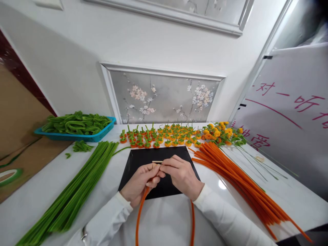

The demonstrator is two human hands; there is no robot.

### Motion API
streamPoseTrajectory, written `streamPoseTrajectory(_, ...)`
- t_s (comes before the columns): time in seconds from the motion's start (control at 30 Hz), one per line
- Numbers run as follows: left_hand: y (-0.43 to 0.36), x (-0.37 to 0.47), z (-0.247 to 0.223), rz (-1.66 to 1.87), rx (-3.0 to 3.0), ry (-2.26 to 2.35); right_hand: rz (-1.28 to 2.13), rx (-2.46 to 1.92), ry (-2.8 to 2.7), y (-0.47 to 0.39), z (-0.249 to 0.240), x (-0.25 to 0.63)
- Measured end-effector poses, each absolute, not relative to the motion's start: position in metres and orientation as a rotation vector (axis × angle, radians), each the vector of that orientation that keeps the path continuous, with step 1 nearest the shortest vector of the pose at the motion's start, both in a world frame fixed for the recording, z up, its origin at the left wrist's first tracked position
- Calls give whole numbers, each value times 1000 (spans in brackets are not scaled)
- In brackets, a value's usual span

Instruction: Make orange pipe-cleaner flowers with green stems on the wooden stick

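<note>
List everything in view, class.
Basket: one, blue, left
Coils: many, green, basket
Snippets: several, green, left
Green chenille stems: many, green, left
Orange chenille stems: many, orange, right
Flower heads: many, orange/yellow, centre
Stemmed flowers: many, yellow/orange, right
Mat: one, black, centre
Tape roll: one, green, left
Panels: two, grey, wall
Board: one, white, right
Table: one, white, below
Stick: one, beige, centre
Held stem: count unclear, orange, centre
Left hand, right hand: two, white-sleeved, centre

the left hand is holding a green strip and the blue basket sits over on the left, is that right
Not quite: the strip in the left hand is orange, not green, as the head view shows. The blue basket does sit over on the left.
</note>
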State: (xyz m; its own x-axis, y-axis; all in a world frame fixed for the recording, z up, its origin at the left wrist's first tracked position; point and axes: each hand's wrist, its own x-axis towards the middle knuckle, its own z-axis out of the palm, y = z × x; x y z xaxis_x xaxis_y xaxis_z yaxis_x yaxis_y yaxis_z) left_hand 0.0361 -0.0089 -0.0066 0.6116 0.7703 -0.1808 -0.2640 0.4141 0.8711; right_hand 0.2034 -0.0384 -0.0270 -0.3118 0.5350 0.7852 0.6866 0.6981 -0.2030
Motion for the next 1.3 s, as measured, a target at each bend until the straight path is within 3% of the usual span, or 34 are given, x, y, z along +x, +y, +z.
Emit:
streamPoseTrajectory(0.23,-4,34,-10,710,1159,665,136,-1003,-1828,-41,-24,204)
streamPoseTrajectory(0.57,-9,38,-4,720,1078,731,-369,-1218,-2320,-46,-17,205)
streamPoseTrajectory(1.07,-10,37,-3,709,1538,972,-492,-1331,-2373,-45,-15,202)
streamPoseTrajectory(1.2,-11,34,-9,841,1944,1019,-332,-1405,-2315,-47,-15,202)
streamPoseTrajectory(1.3,-8,30,-16,1027,2189,956,156,-1353,-2135,-44,-17,204)
